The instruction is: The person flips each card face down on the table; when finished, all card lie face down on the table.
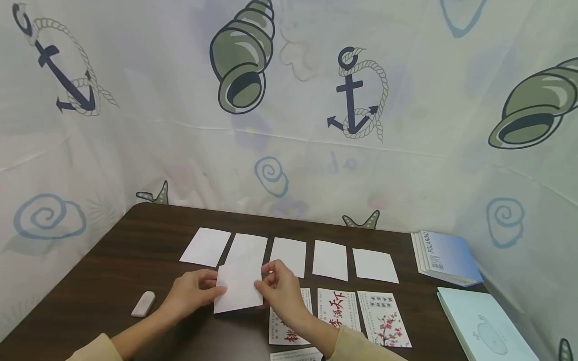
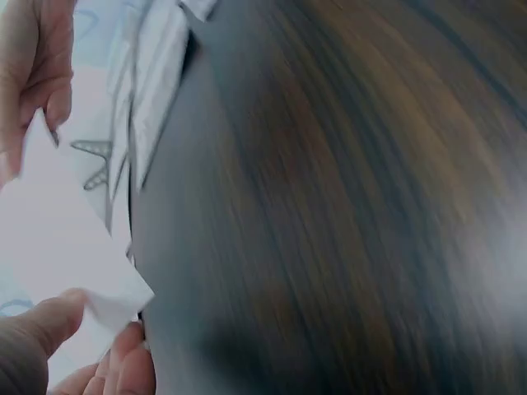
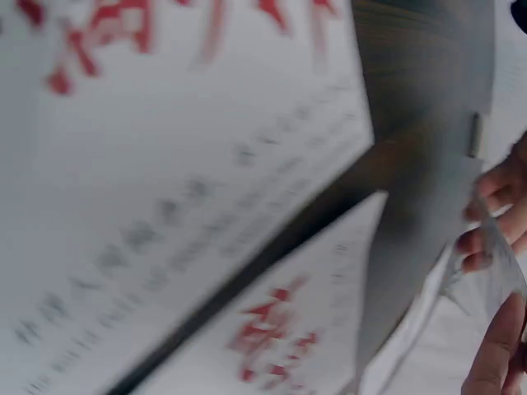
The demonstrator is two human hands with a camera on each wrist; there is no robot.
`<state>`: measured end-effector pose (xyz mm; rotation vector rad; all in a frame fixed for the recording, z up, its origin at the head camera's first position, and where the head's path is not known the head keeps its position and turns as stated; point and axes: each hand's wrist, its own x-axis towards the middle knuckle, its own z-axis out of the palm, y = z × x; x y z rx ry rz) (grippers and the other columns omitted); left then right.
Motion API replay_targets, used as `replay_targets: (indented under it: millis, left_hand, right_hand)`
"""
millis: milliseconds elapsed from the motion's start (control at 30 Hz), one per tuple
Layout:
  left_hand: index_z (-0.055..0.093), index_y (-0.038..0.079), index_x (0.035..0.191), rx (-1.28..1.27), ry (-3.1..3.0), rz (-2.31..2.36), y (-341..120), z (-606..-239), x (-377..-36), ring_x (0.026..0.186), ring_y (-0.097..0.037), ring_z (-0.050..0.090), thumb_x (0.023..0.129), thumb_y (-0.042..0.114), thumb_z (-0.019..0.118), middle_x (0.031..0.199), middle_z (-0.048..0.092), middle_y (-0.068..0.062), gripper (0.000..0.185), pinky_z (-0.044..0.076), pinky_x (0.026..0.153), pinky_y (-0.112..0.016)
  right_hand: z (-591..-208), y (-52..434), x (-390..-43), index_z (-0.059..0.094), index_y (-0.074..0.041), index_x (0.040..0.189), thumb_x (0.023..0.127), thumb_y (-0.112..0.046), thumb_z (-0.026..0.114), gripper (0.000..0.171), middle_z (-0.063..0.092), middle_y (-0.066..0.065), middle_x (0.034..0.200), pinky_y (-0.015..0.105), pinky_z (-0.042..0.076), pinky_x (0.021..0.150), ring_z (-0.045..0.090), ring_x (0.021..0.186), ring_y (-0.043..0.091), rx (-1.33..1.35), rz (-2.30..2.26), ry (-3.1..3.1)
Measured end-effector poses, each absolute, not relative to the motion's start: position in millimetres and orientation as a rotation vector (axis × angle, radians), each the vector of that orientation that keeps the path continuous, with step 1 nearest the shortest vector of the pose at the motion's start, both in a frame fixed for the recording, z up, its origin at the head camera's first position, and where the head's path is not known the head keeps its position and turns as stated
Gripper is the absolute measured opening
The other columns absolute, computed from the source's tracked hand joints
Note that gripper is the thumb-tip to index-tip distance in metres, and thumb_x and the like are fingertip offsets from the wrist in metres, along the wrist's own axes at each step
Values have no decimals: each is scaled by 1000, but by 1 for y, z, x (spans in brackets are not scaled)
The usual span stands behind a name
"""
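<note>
A blank white card [image 1: 238, 287] is held up between my two hands in the head view, above the table. My left hand [image 1: 191, 292] pinches its left edge, with the thumb on the near face and the fingers behind. At the right edge my right hand [image 1: 285, 293] pinches the same card. The left wrist view shows the card [image 2: 62, 230] tilted, with a thumb [image 2: 53, 325] pressed on one corner. Beyond the held card, several white cards [image 1: 329, 259] lie in a row. Printed cards [image 1: 385, 321] with red and black characters or pink blossoms lie nearer me, partly behind my right forearm.
A small white rounded block [image 1: 143, 304] lies left of my left hand. At the right stand a blue-covered stack marked POLAROID [image 1: 451, 255] and a pale green book [image 1: 485, 323] with a whale drawing. A patterned curtain [image 1: 298, 115] hangs behind the dark wooden table [image 1: 135, 235].
</note>
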<state>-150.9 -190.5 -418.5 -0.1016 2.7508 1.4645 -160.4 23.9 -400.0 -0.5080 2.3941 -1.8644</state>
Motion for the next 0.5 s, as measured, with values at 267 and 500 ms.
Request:
replay_targets:
  millis: [267,500]
  left_hand:
    - [62,2,89,17,2930,1105,-200,-413,-150,53,-10,53,69,15,82,66,57,2,31,43,49,-23]
    - [56,7,80,60,2976,929,-205,-421,-146,50,-11,47,67,11,82,59,51,3,30,35,47,-23]
  right_hand:
    - [-420,25,-166,49,4,95,79,4,68,24,62,13,63,32,52,43,55,41,9,-415,-1726,2291]
    - [-430,17,-162,48,1,88,77,7,69,25,60,10,59,31,52,41,60,41,17,-404,-1659,2220]
